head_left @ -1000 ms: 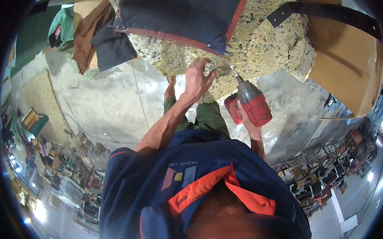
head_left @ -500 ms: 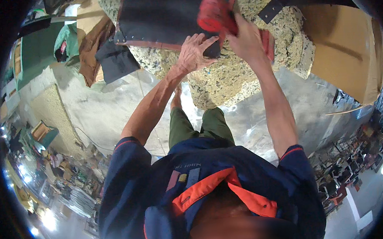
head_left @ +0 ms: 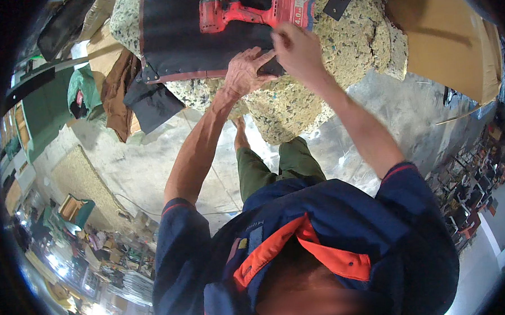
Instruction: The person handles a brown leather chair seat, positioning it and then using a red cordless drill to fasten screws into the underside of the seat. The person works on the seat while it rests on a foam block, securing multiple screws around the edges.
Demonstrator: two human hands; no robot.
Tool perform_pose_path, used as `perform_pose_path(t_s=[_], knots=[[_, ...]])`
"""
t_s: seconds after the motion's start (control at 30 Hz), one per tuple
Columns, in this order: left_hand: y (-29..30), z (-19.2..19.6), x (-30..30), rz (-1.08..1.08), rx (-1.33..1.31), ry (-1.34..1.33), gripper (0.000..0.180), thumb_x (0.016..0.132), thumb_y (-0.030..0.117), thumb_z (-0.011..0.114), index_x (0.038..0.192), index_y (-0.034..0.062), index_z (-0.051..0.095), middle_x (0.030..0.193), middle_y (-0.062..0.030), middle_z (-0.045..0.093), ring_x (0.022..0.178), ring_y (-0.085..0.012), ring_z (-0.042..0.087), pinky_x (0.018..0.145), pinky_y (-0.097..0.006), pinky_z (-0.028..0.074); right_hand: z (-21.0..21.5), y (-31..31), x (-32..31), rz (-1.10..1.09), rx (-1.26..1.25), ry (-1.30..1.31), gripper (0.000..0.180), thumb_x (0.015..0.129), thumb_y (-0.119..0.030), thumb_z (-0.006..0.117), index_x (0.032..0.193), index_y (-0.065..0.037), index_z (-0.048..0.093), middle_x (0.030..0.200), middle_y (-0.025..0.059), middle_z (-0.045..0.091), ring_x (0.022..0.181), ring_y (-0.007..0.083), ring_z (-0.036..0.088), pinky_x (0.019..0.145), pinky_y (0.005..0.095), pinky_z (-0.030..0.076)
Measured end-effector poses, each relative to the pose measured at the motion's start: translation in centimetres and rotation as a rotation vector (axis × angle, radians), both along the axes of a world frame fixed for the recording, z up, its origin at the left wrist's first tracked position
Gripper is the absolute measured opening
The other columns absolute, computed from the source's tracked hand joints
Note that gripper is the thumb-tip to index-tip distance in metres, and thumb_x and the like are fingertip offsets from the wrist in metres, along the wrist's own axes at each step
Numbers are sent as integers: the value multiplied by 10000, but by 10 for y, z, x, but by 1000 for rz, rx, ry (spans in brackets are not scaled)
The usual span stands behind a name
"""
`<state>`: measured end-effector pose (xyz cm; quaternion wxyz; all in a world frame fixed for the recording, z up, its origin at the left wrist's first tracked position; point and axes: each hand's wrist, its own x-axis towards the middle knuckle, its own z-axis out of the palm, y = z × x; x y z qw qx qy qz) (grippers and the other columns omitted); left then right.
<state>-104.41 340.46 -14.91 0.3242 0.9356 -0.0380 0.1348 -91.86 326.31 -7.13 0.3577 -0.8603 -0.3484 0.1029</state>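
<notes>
A black leather-like panel (head_left: pixel 174 42) with a reddish-brown border and small studs at its left corner lies over a speckled foam block (head_left: pixel 290 111). My left hand (head_left: pixel 246 72) rests on the panel's near edge, fingers spread. Close to its fingertips, at the panel's near right corner, is my right hand (head_left: pixel 301 53), its fingers curled in a pinch; whatever they hold, if anything, is too small to make out. A red cordless drill (head_left: pixel 246 13) lies on its side on the panel, just beyond both hands, its battery end toward the right.
A dark strap with holes (head_left: pixel 339 3) lies across the foam's far right. Cardboard (head_left: pixel 436 42) stands on the right. Brown and dark leather pieces (head_left: pixel 151 103) hang at the left, near a green box-like piece (head_left: pixel 47 110). A foam sheet (head_left: pixel 84 184) lies on the concrete floor.
My right hand has let go of the red drill, which now lies on the panel, and has come in beside my left hand with curled fingers. My left hand stays on the edge.
</notes>
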Motion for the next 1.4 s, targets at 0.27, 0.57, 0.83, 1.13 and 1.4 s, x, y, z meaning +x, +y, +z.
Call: perform_pose_path(t_s=[0.27, 0.57, 0.83, 1.13, 1.4], knots=[[-1, 14, 6, -37, -11, 208, 737, 739, 386, 817, 1421, 241, 579, 962, -80, 583, 913, -309, 619, 782, -439, 529, -76, -70, -70, -562, 363, 1213, 256, 1013, -212, 642, 1105, 26, 627, 904, 121, 713, 745, 179, 707, 643, 302, 588], [0, 12, 8, -92, 24, 241, 726, 756, 355, 806, 1430, 238, 561, 998, -75, 582, 956, -306, 624, 810, -442, 532, -87, -49, -82, -655, 319, 983, 209, 1042, -136, 567, 1037, 68, 611, 884, 173, 721, 719, 197, 730, 632, 303, 616], [0, 1, 8, -62, 44, 217, 733, 747, 379, 807, 1427, 254, 562, 1043, -68, 588, 954, -296, 620, 812, -438, 535, -90, -49, -73, -658, 368, 1058, 201, 1030, -127, 580, 965, 63, 601, 821, 147, 699, 678, 202, 727, 593, 311, 612], [1, 6, 11, -52, 33, 177, 742, 724, 355, 821, 1415, 236, 578, 1004, -59, 597, 918, -294, 617, 799, -430, 538, -88, -47, -68, -716, 231, 994, 219, 994, -178, 661, 865, -7, 620, 673, 23, 583, 478, 87, 491, 419, 265, 403], [-5, -20, 3, -40, 15, 146, 741, 687, 404, 818, 1374, 226, 607, 923, -53, 580, 878, -279, 617, 739, -435, 535, -114, -58, -63, -577, -88, 813, 408, 994, -305, 632, 1176, 59, 652, 925, 124, 691, 800, 180, 657, 683, 343, 503]])
